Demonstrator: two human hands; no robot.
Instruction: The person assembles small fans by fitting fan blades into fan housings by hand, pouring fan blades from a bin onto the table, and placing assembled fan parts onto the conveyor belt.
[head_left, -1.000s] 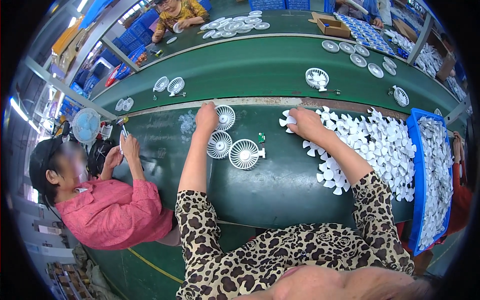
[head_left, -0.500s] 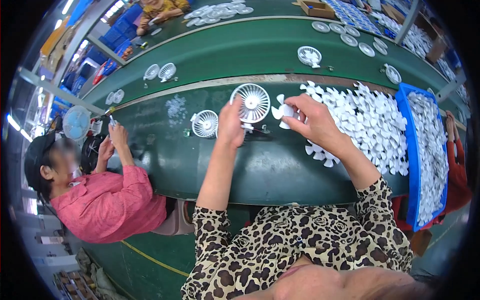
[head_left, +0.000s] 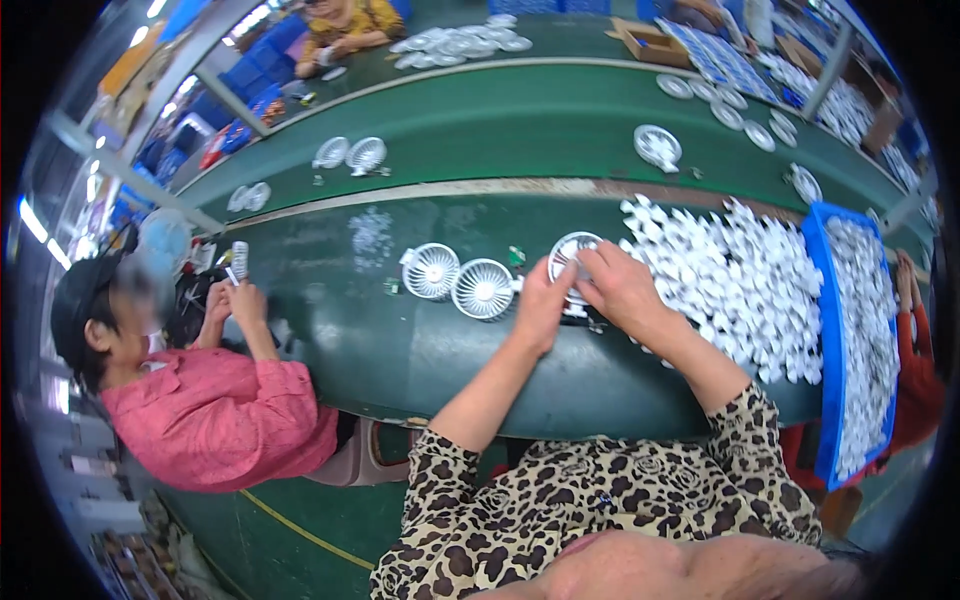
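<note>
Both hands work together over the dark green tabletop [head_left: 440, 370], right of its middle, inside both long edges. Left hand [head_left: 543, 308]: curled around the lower left rim of a round white fan housing [head_left: 573, 246], gripping it. Right hand [head_left: 622, 288]: fingers bent in over the housing's face, touching it; whether they pinch a blade piece cannot be told, as the knuckles cover the spot. Held housing: between the two hands, upper rim showing, face tilted up.

Left of the hands, two more fan housings: the nearer one [head_left: 485, 289] lies just beside the left hand, the farther one [head_left: 431, 271] next to it, rims close together. A small green circuit board [head_left: 516, 256] sits between this pair and the held housing; a second board [head_left: 392, 287] lies off the pair's left side. Beyond, a patch of small clear bits [head_left: 371, 238].

Right side is tight: a heap of white fan blades [head_left: 740, 295] begins right at the right hand and runs to the wall of a blue tray [head_left: 822, 330], which overhangs the near edge. Widest room for moving: the green stretch between the housing pair and the near edge, crossed by the left forearm. Far edge: a worn pale strip [head_left: 480, 189], then the green belt [head_left: 500, 130]. At the left end, well apart, a co-worker in a red shirt [head_left: 230, 420].
</note>
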